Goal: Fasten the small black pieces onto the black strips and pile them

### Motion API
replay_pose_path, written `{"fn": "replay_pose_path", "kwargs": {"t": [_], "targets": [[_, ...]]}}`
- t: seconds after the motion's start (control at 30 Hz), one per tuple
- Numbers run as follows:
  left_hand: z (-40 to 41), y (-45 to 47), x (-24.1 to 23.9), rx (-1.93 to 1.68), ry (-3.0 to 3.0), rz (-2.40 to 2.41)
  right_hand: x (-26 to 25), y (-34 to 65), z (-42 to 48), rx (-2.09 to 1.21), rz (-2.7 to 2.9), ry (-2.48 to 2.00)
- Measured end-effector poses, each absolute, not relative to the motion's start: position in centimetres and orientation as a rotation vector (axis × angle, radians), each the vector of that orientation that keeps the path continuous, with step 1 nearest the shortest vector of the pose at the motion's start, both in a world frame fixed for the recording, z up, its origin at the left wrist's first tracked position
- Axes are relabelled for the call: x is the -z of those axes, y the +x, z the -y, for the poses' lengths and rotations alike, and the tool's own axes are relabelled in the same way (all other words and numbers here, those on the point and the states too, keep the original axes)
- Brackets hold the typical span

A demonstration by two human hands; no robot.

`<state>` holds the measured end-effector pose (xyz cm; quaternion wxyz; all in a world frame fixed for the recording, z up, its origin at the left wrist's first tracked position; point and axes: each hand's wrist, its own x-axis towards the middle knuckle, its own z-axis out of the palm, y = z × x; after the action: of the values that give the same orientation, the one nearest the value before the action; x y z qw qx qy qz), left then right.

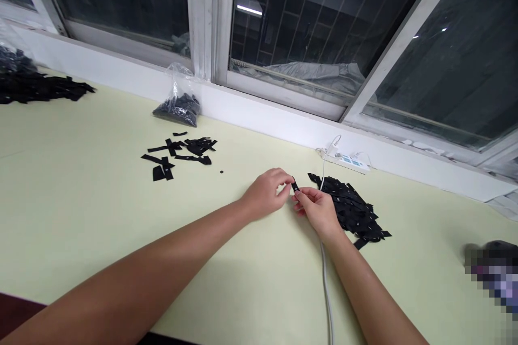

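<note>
A short black fabric strip [295,185] with a small white mark is held up between my two hands above the table. The fingertips of my left hand [267,193] pinch its upper end. Thumb and fingers of my right hand [319,211] grip the lower end. Just right of that hand lies a heap of black strips [354,207], many with small white marks. A looser group of black strips [199,145] is spread out to the left, beyond my left hand. One small dark disc [222,172] sits between that group and my hands.
A clear plastic bag [178,105] of small dark pieces stands by the wall. At far left is a larger black pile [40,88]. A white cable [325,275] passes under my right arm, near a power strip [348,160]. A blurred-out object [496,272] is at right.
</note>
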<state>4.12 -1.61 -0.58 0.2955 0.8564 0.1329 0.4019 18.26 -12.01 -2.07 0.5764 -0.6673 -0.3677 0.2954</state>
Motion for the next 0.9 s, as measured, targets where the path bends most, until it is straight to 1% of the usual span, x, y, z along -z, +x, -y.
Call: {"fn": "replay_pose_path", "kwargs": {"t": [0.13, 0.47, 0.6, 0.9], "targets": [[2.2, 4.3, 1.2, -0.934, 2.440, -0.343, 2.2, 18.1, 12.2, -0.598, 0.992, -1.624], [2.1, 4.3, 0.9, -0.818, 2.414, -0.483, 1.3, 16.8, 12.7, -0.156, 1.463, -1.790], [2.2, 4.4, 0.9, -0.834, 2.418, -0.528, 1.4, 16.4, 12.9, -0.117, 1.492, -1.811], [1.9, 4.7, 0.9, -0.778, 2.432, -0.525, 1.5, 16.2, 13.0, -0.152, 1.487, -1.837]]}}
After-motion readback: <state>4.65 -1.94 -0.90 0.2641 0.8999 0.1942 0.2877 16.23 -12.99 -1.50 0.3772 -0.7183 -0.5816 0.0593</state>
